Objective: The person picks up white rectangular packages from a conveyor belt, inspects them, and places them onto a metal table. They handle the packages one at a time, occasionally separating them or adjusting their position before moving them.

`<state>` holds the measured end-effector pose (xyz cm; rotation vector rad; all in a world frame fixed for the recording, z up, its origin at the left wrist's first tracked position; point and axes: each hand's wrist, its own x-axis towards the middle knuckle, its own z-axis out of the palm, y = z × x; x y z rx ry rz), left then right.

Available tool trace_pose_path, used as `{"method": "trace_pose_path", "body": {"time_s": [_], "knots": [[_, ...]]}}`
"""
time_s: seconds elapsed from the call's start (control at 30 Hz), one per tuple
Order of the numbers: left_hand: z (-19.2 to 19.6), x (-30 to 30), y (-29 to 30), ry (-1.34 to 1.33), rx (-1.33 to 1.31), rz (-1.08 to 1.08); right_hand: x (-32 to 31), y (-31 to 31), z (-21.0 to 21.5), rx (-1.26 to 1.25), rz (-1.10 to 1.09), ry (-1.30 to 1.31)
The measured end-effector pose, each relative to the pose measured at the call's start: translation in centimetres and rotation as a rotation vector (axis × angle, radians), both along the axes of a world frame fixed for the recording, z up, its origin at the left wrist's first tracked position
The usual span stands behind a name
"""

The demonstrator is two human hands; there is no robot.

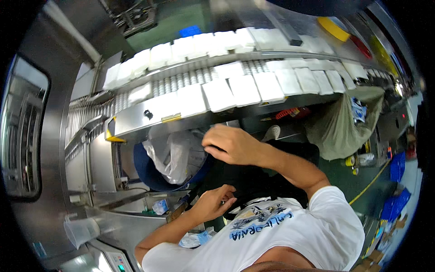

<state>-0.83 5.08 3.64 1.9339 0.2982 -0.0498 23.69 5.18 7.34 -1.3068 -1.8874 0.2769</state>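
My right hand (pixel 229 144) hangs in front of the conveyor's near ledge, beside the open blue bin (pixel 144 170). Its fingers are curled inward, and whatever they may hold is hidden. Lower down, near my waist, my left hand (pixel 214 202) has its thumb and bent fingers apart, with nothing visible between them. A crumpled clear plastic bag (pixel 176 161) lies in the bin. Flat white packs, one of them a white pack (pixel 218 95) nearest my right hand, stand side by side along the ledge. Neither hand touches them.
A roller conveyor (pixel 174 82) crosses ahead, with another row of white packs (pixel 181 49) behind it. A greenish cloth (pixel 349 127) drapes at the right. Blue bins (pixel 396 201) stand farther right. A clear plastic jug (pixel 82 230) and a metal cabinet (pixel 56 149) are at the left.
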Motion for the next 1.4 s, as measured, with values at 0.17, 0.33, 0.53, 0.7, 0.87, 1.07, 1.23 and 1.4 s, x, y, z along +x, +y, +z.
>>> {"method": "trace_pose_path", "body": {"time_s": [0.17,0.33,0.53,0.7,0.87,1.07,1.23,1.4], "knots": [[0.7,0.2,0.1,0.033,0.051,-0.032,-0.8,-3.6,-4.7,-0.287,0.108,0.004],[-0.2,-0.1,-0.2,0.016,0.107,-0.049,2.0,-3.0,-1.0,-0.207,-0.073,0.171],[-0.4,0.7,-0.5,0.037,0.092,-0.088,20.1,9.1,5.8,-0.676,-0.681,-0.126],[-0.3,0.2,-0.3,0.062,0.126,-0.043,22.6,15.3,-1.8,-0.701,-0.749,-0.462],[-0.1,1.0,-0.7,0.019,0.168,-0.073,26.0,15.0,-2.7,-0.820,-0.813,-0.241],[-0.3,0.9,-0.8,-0.024,0.162,-0.062,26.2,12.8,0.3,-0.623,-0.824,0.211],[-1.1,0.3,-0.5,-0.111,-0.072,0.203,16.7,6.7,9.3,-0.270,-0.710,0.321],[-1.1,1.1,2.1,-0.323,-0.629,0.637,7.9,-0.5,7.2,-0.370,-0.030,0.249]]}}
